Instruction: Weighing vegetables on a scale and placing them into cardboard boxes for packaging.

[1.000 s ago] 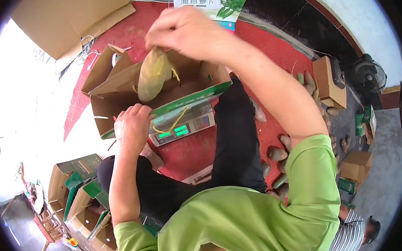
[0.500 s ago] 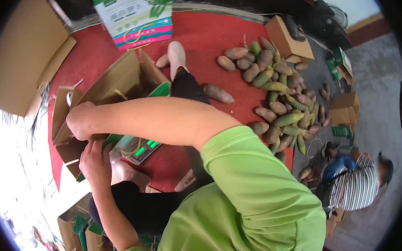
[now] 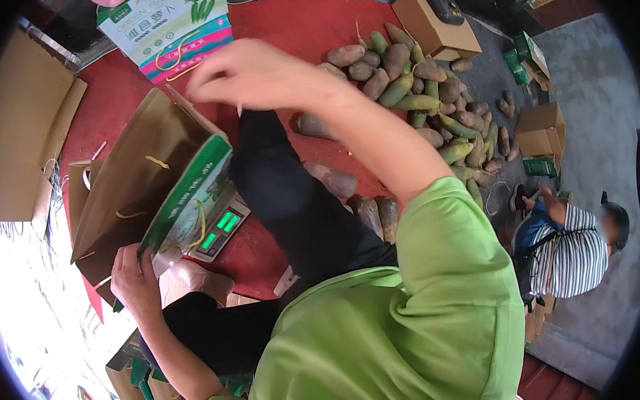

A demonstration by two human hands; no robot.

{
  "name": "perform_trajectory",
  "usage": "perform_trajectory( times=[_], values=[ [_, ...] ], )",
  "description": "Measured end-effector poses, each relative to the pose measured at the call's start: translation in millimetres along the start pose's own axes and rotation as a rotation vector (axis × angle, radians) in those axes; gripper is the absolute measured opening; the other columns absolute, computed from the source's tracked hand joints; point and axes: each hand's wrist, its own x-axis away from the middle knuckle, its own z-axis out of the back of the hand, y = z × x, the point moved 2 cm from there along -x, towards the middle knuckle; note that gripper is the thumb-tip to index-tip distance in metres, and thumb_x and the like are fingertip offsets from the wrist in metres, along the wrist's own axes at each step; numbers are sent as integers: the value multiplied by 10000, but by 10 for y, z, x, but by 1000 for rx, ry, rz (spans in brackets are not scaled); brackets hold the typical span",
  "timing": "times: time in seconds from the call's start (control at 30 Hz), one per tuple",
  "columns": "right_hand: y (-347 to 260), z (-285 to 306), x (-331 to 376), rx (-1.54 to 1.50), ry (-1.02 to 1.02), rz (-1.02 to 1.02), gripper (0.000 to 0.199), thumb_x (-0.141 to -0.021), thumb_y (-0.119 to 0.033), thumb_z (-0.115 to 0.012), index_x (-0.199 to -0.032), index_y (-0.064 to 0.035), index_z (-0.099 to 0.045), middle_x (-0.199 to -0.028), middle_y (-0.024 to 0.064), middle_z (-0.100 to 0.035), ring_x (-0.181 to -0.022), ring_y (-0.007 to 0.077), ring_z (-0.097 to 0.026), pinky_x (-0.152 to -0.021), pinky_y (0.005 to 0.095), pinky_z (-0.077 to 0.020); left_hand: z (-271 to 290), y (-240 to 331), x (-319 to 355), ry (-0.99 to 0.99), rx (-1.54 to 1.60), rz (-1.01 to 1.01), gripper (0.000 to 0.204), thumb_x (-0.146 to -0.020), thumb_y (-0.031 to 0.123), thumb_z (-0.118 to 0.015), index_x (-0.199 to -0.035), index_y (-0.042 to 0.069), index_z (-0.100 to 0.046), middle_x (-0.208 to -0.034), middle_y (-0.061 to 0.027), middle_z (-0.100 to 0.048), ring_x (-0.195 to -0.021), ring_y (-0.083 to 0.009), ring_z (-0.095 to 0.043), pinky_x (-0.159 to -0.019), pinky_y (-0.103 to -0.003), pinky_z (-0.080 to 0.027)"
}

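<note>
A tall open cardboard box (image 3: 124, 168) with brown inside walls, a green-and-white printed side and yellow cord handles stands tilted in front of me. My left hand (image 3: 136, 279) is closed on its near edge, fingers wrapped over the cardboard. My right hand (image 3: 243, 76), slightly blurred, is at the box's far right end; its curled fingertips seem to pinch the upright end flap. Under the printed side is a scale (image 3: 223, 231) with green-lit displays. The bottom of the box is hidden from me.
Several muddy green-and-brown radishes (image 3: 439, 105) lie heaped on the red mat (image 3: 287, 22) to the right. A printed carton (image 3: 170, 33) stands at the far side. Further right are a brown box (image 3: 434, 28) and a person in a striped shirt (image 3: 568, 251).
My right hand has moved from the left side of the box to its far right end. The box now shows more of its inside and printed side. My left hand stays at the near edge.
</note>
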Motion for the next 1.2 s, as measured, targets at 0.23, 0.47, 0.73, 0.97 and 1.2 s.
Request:
perform_trajectory(
  times=[0.23,0.47,0.73,0.97,1.2],
  values=[
    [1939,237,1730,117,306,-448,195,-783,-228,-617,-850,-54,-675,-795,139,-662,-749,308,-640,-686,374,-492,-44,42,-51,27,43,1,82,-822,75,-622,-885,33,-590,-806,-108,-596,-732,-307,-596,-640,-369,-461],
    [2969,-860,3612,469,-106,-875,192,-797,-222,-583,-839,-60,-678,-836,197,-654,-775,363,-637,-712,432,-509,-85,-32,-42,30,47,-15,89,-834,73,-630,-877,13,-579,-790,-112,-582,-701,-285,-585,-625,-365,-456],
    [3176,-1513,4289,208,-9,-1022,196,-784,-237,-556,-784,-84,-678,-823,163,-663,-815,350,-631,-714,425,-503,-120,-153,5,79,-30,-72,106,-836,75,-637,-879,4,-571,-779,-115,-571,-689,-285,-578,-608,-371,-448],
    [3468,-1434,4315,331,86,-929,184,-748,-242,-621,-771,-66,-670,-798,166,-657,-816,345,-632,-720,411,-502,-151,-170,12,95,-57,-87,108,-838,75,-637,-879,-1,-571,-769,-124,-565,-684,-295,-574,-607,-376,-446],
    [3268,-1238,3840,66,138,-1192,286,-740,-264,-686,-986,-118,-702,-969,143,-674,-954,336,-630,-862,401,-495,-147,-55,-17,94,-28,-64,130,-837,97,-647,-877,-6,-577,-759,-140,-573,-677,-321,-573,-620,-389,-450]
  ],
)
